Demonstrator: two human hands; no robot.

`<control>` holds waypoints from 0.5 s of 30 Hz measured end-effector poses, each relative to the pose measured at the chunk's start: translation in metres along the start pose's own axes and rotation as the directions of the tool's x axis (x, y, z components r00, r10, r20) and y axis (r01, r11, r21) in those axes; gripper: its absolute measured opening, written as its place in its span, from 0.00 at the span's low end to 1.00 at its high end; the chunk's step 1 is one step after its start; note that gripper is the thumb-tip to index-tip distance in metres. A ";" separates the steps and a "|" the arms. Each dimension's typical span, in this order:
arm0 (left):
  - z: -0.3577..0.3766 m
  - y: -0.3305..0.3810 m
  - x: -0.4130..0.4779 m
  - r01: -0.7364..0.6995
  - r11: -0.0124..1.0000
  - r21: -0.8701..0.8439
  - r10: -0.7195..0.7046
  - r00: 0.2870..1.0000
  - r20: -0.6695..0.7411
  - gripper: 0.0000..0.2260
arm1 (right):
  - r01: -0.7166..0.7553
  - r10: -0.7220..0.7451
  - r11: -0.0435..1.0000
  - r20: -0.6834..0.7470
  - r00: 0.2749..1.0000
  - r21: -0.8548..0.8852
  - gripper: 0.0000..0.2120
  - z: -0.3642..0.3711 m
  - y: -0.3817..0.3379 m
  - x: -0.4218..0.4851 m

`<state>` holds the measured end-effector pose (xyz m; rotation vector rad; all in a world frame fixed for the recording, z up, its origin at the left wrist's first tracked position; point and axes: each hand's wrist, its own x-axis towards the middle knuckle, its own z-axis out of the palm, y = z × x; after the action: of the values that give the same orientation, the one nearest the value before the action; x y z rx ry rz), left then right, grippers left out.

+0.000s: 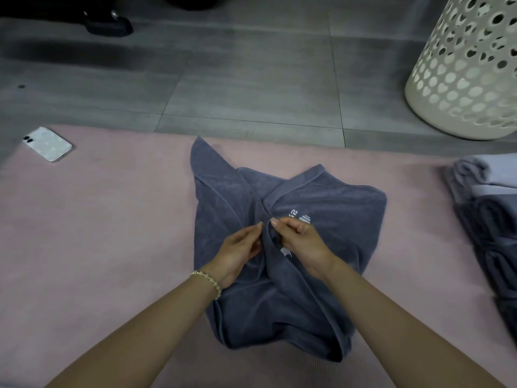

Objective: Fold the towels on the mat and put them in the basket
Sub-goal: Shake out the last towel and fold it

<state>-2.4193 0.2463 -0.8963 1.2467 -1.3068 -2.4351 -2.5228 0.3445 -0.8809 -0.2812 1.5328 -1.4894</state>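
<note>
We find the view dim, under soft, diffuse light with a cool, muted cast. A broad dark shadow lies across the tiled floor (84, 54) at upper left. The blue-grey towel (321, 203) throws only a faint shadow onto the pink mat (98, 233). Wide-angle distortion bends the mat's far edge and tilts the perforated laundry basket (461, 79). Detail is soft overall, softest on the folded towels (492, 219) at the right edge.

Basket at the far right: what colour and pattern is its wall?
Cream white basket, punched all over with heart-shaped and round holes; head view.
</note>
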 end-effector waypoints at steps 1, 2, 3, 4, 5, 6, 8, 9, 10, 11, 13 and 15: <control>0.002 -0.001 0.001 -0.019 0.999 -0.030 0.017 0.999 -0.047 0.12 | 0.001 -0.002 1.000 0.005 1.000 0.017 0.06 0.001 -0.002 -0.001; 0.005 -0.001 0.001 -0.034 0.998 -0.056 0.030 0.996 -0.080 0.11 | 0.011 -0.011 1.000 0.006 1.000 0.018 0.07 0.001 -0.004 -0.001; 0.006 -0.001 0.001 -0.048 0.997 -0.067 0.041 0.994 -0.101 0.09 | 0.025 -0.025 1.000 0.001 1.000 0.007 0.07 0.002 -0.007 -0.001; 0.007 0.000 0.001 -0.064 0.996 -0.068 0.055 0.992 -0.117 0.09 | 0.051 -0.051 0.999 -0.012 0.999 -0.019 0.07 0.002 -0.010 -0.001; 0.008 0.003 -0.001 -0.081 0.995 -0.055 0.073 0.988 -0.136 0.09 | 0.076 -0.078 0.996 -0.027 0.997 -0.051 0.07 0.001 -0.014 -0.003; 0.009 0.008 -0.002 -0.107 0.994 -0.027 0.102 0.982 -0.158 0.10 | 0.113 -0.117 0.989 -0.038 0.992 -0.091 0.06 0.000 -0.016 -0.003; 0.008 0.021 -0.007 -0.179 0.980 0.084 0.191 0.967 -0.170 0.13 | 0.201 -0.207 0.962 -0.012 0.978 -0.184 0.03 -0.004 -0.022 -0.006; 0.009 0.028 -0.010 -0.222 0.963 0.150 0.244 0.959 -0.145 0.14 | 0.250 -0.253 0.940 0.016 0.967 -0.231 0.05 -0.004 -0.027 -0.008; 0.011 0.035 -0.014 -0.266 0.942 0.204 0.291 0.951 -0.106 0.14 | 0.292 -0.292 0.918 0.039 0.956 -0.267 0.08 -0.004 -0.031 -0.008; 0.013 0.041 -0.018 -0.294 0.926 0.238 0.318 0.946 -0.069 0.14 | 0.322 -0.322 0.903 0.047 0.946 -0.284 0.09 -0.003 -0.035 -0.009; 0.019 0.049 -0.025 -0.303 0.922 0.241 0.317 0.948 -0.017 0.12 | 0.361 -0.367 0.891 0.033 0.930 -0.274 0.08 -0.001 -0.041 -0.007; 0.022 0.052 -0.032 -0.286 0.933 0.219 0.291 0.957 0.010 0.12 | 0.381 -0.388 0.891 0.023 0.921 -0.247 0.07 0.001 -0.046 -0.007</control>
<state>-2.4277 0.2423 -0.8324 1.0326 -1.6561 -2.1149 -2.5383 0.3375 -0.8372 -0.7534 1.7598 -1.6031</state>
